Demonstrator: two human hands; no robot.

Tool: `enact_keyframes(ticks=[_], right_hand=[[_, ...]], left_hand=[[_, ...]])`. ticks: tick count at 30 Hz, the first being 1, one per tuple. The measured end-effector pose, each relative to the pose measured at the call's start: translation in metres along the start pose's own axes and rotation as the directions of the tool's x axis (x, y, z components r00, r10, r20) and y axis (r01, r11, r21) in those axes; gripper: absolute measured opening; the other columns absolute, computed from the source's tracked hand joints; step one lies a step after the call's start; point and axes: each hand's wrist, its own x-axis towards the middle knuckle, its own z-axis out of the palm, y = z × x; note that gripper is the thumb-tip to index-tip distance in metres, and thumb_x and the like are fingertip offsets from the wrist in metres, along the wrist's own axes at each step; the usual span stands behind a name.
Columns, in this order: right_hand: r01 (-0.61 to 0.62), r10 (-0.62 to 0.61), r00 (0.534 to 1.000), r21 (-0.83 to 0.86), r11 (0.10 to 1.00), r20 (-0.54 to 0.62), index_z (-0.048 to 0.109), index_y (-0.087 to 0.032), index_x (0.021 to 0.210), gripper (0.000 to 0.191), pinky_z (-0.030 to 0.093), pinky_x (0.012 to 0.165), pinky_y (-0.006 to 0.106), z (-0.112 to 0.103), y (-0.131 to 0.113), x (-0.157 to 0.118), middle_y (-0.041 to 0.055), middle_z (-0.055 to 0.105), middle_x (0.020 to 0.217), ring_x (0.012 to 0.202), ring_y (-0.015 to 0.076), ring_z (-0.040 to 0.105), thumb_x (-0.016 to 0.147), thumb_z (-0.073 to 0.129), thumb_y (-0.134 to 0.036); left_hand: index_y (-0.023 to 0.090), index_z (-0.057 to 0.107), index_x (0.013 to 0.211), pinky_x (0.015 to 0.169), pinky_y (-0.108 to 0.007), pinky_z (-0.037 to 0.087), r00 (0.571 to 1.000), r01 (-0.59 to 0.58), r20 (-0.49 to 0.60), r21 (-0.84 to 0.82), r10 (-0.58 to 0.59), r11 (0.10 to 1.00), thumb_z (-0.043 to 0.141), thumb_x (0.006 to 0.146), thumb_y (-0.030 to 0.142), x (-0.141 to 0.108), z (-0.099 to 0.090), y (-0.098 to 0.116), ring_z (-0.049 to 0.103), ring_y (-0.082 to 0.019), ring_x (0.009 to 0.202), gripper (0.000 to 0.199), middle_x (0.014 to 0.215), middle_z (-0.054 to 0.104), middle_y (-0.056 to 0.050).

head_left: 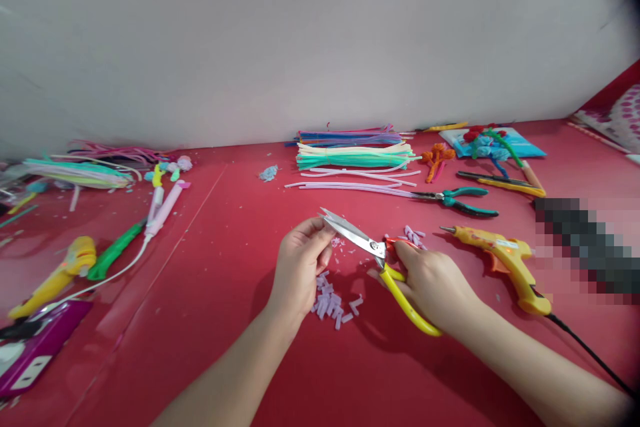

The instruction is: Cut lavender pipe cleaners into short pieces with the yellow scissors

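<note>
My right hand (430, 280) is closed on the scissors (355, 237), which have yellow handles and point up and to the left. A red object (395, 243) shows beside its fingers. The blade tips reach the fingertips of my left hand (303, 260), whose fingers are pinched together; what they hold is too small to make out. Just below and right of my left hand lies a pile of short lilac pieces (329, 303). More lilac pieces (413, 235) sit behind my right hand, and tiny scraps (340, 247) lie under the blades.
Long lilac stems (350, 188) and bundled green and white stems (355, 157) lie beyond my hands, near teal-handled pliers (463, 201). A yellow glue gun (500, 260) with a black cable lies right. Another yellow tool (60, 277) and a purple case (47, 347) are left.
</note>
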Motion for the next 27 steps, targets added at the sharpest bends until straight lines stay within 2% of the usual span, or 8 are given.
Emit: enact_keyframes(ticks=[7, 19, 24, 27], right_hand=[[0.000, 0.001, 0.999, 0.015, 1.000, -0.036, 0.039, -0.019, 0.066, 0.034, 0.014, 0.041, 0.022, -0.001, 0.000, 0.001, -0.0028, 0.044, 0.042, 0.036, 0.0094, 0.038, 0.076, 0.032, -0.051], [-0.036, 0.036, 0.999, 0.019, 0.999, -0.009, 0.041, -0.020, 0.065, 0.034, 0.016, 0.042, 0.022, 0.000, 0.002, 0.001, -0.0029, 0.044, 0.043, 0.038, 0.0097, 0.039, 0.074, 0.035, -0.052], [-0.093, 0.092, 0.996, 0.048, 0.995, 0.020, 0.040, -0.020, 0.063, 0.032, 0.017, 0.042, 0.022, -0.008, 0.000, 0.003, -0.0019, 0.046, 0.045, 0.041, 0.0110, 0.043, 0.073, 0.037, -0.051], [-0.158, 0.155, 0.987, 0.111, 0.981, 0.032, 0.040, -0.021, 0.066, 0.031, 0.020, 0.043, 0.022, -0.012, -0.001, 0.006, -0.0016, 0.047, 0.048, 0.044, 0.0118, 0.045, 0.073, 0.037, -0.051]], left_hand=[[0.015, 0.055, 0.071, 0.035, -0.018, 0.013, 1.000, 0.003, -0.008, -0.022, -0.003, 1.000, 0.055, 0.070, 0.026, 0.000, 0.001, 0.002, 0.025, -0.002, 0.038, 0.011, 0.045, 0.038, 0.006], [0.014, 0.057, 0.075, 0.036, -0.018, 0.013, 1.000, -0.001, 0.013, 0.017, 0.000, 1.000, 0.054, 0.071, 0.028, 0.001, -0.001, 0.001, 0.024, -0.003, 0.038, 0.014, 0.042, 0.035, 0.006], [0.014, 0.055, 0.076, 0.035, -0.017, 0.015, 1.000, 0.003, 0.018, -0.002, -0.003, 1.000, 0.054, 0.070, 0.029, 0.000, 0.000, 0.002, 0.027, -0.001, 0.039, 0.016, 0.061, 0.053, 0.001], [0.014, 0.053, 0.076, 0.036, -0.017, 0.015, 0.999, 0.025, 0.044, -0.011, -0.024, 1.000, 0.053, 0.071, 0.030, 0.000, 0.003, 0.002, 0.028, -0.001, 0.040, 0.016, 0.070, 0.057, -0.002]])
